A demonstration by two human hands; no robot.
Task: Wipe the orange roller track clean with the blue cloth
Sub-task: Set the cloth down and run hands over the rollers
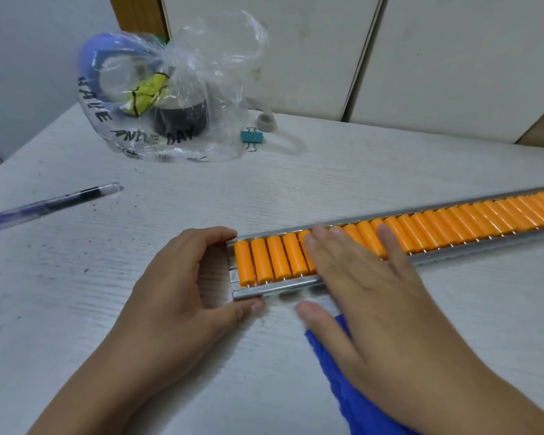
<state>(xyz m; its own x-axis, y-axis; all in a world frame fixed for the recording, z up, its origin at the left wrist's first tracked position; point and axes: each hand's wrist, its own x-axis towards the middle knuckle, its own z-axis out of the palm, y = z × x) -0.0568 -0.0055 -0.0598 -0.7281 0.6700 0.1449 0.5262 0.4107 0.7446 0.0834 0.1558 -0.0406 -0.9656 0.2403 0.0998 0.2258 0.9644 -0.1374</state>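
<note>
The orange roller track (437, 224), a metal rail filled with orange rollers, lies on the white table from the centre out to the right edge. My left hand (182, 287) grips its near left end, thumb on the front rail and fingers on the back rail. My right hand (361, 284) lies flat with fingers spread over the rollers just right of that end, slightly blurred. The blue cloth (336, 375) lies on the table under my right palm and wrist, mostly hidden by them.
A clear plastic bag (157, 98) with tape rolls stands at the back left. Beside it lie a teal binder clip (252, 138) and a small grey roll (266, 122). A blue pen (51, 204) lies at the left. White cabinet doors (390, 58) stand behind the table.
</note>
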